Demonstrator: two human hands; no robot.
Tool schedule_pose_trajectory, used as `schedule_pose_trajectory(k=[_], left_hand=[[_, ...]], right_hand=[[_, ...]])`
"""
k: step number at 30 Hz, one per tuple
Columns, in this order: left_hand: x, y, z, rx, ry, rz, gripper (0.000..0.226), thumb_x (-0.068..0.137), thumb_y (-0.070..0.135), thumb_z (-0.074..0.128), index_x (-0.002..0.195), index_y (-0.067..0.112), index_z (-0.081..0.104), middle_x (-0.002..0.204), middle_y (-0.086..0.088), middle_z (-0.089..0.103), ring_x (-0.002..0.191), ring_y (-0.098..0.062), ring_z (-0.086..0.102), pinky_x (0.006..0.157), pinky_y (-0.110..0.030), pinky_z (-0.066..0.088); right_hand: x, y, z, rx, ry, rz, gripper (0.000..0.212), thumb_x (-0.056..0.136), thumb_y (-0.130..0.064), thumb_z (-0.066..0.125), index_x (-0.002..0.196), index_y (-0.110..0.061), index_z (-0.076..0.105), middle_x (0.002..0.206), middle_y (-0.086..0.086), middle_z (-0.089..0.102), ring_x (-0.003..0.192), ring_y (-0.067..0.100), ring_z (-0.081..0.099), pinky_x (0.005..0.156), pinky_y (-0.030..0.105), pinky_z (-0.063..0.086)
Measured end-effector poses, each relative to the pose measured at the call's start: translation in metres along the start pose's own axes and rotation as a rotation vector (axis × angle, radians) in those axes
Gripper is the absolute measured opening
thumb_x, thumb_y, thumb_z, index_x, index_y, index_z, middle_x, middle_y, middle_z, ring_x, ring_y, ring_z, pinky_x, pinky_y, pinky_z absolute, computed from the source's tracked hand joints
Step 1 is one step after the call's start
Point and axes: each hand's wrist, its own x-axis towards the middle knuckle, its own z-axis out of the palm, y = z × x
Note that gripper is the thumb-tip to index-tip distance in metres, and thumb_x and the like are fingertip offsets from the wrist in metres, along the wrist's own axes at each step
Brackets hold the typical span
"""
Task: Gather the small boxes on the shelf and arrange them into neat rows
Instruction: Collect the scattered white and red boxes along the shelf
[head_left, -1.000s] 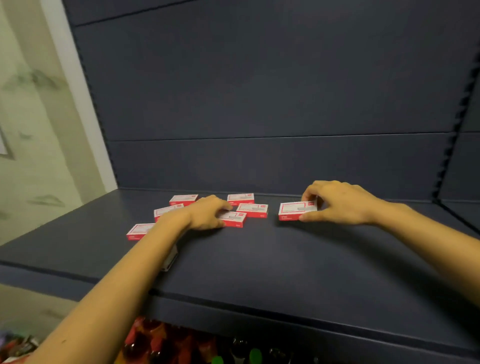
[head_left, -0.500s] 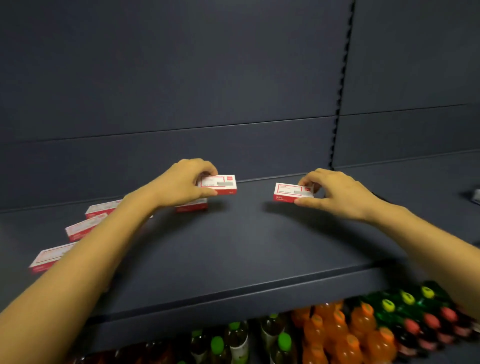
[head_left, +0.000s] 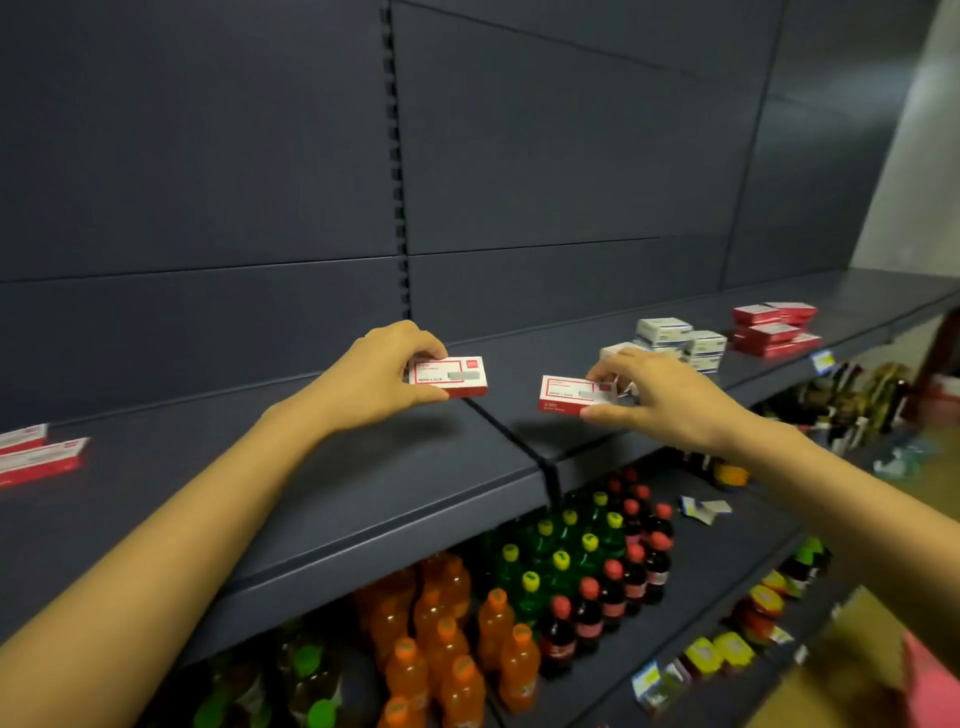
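Both boxes carried rightward — toward the stacks at right of frame.
We pinch one red box in our left hand, another red box in our right hand, lifted clear of the shelf for regrouping.

left hand box lifted | both carried rightward | right hand box lifted

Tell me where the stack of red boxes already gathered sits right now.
In the head view, the stack of red boxes sits far right on the shelf, just right of the white boxes, beyond the right hand.
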Motion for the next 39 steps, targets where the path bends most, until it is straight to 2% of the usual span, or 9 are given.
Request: schedule_pose_trajectory(k=[5,9,17,21,25,30,36,39], left_hand=[[0.043,0.069,0.043,-0.028,-0.016,0.039,0.041,0.079,0.028,0.069,0.115,0.014,0.057,0.113,-0.007,0.058,0.099,-0.021,0.055,0.088,-0.034,0.046],[0.073,0.118,0.079,-0.039,-0.022,0.053,0.043,0.078,0.029,0.07,0.116,0.014,0.057,0.115,-0.007,0.059,0.101,-0.021,0.055,0.09,-0.037,0.046],[0.15,0.194,0.137,-0.091,0.006,0.091,0.044,0.077,0.028,0.071,0.116,0.013,0.058,0.119,-0.006,0.06,0.103,-0.019,0.055,0.083,-0.029,0.044],[0.195,0.216,0.166,-0.106,0.001,0.112,0.043,0.077,0.027,0.072,0.116,0.014,0.059,0.119,-0.005,0.061,0.102,-0.017,0.055,0.083,-0.025,0.042],[0.245,0.234,0.196,-0.087,-0.001,0.119,0.042,0.076,0.029,0.072,0.113,0.014,0.06,0.115,-0.004,0.064,0.1,-0.018,0.058,0.085,-0.03,0.047],[0.311,0.248,0.23,-0.088,-0.006,0.12,0.042,0.076,0.032,0.072,0.112,0.013,0.059,0.114,-0.005,0.064,0.087,-0.01,0.052,0.075,-0.022,0.042],[0.364,0.26,0.26,-0.079,-0.039,0.049,0.046,0.077,0.032,0.07,0.117,0.013,0.056,0.12,-0.007,0.061,0.091,-0.011,0.051,0.079,-0.025,0.045],[0.381,0.263,0.271,-0.056,-0.044,0.014,0.046,0.078,0.033,0.07,0.116,0.013,0.055,0.121,-0.006,0.061,0.097,-0.016,0.057,0.082,-0.029,0.05]], right_hand=[[-0.034,0.08,-0.031,-0.051,-0.023,0.077,0.046,0.08,-0.052,0.059,0.116,-0.025,0.056,0.118,-0.005,0.056,0.107,0.017,0.053,0.089,0.042,0.046],[-0.056,0.138,-0.048,-0.076,-0.021,0.092,0.047,0.081,-0.05,0.06,0.118,-0.021,0.056,0.117,-0.001,0.057,0.106,0.018,0.054,0.088,0.04,0.047],[-0.078,0.243,-0.069,-0.072,-0.003,0.16,0.041,0.081,-0.047,0.062,0.114,-0.024,0.056,0.115,-0.003,0.057,0.102,0.015,0.052,0.085,0.039,0.048],[-0.075,0.295,-0.073,-0.071,0.002,0.201,0.04,0.081,-0.047,0.062,0.114,-0.025,0.055,0.116,-0.003,0.055,0.099,0.014,0.051,0.082,0.037,0.047],[-0.061,0.349,-0.076,-0.084,0.022,0.208,0.044,0.082,-0.046,0.062,0.118,-0.022,0.055,0.116,-0.003,0.055,0.093,0.01,0.047,0.075,0.028,0.041],[-0.028,0.418,-0.084,-0.11,0.006,0.209,0.046,0.083,-0.047,0.06,0.12,-0.022,0.054,0.116,0.001,0.055,0.102,0.018,0.053,0.083,0.033,0.046],[0.005,0.477,-0.079,-0.03,0.016,0.209,0.045,0.082,-0.044,0.062,0.119,-0.018,0.056,0.114,0.003,0.056,0.101,0.018,0.053,0.084,0.032,0.044],[0.021,0.497,-0.074,0.003,0.009,0.183,0.045,0.082,-0.042,0.063,0.12,-0.019,0.056,0.116,0.003,0.055,0.102,0.018,0.054,0.086,0.033,0.045]])
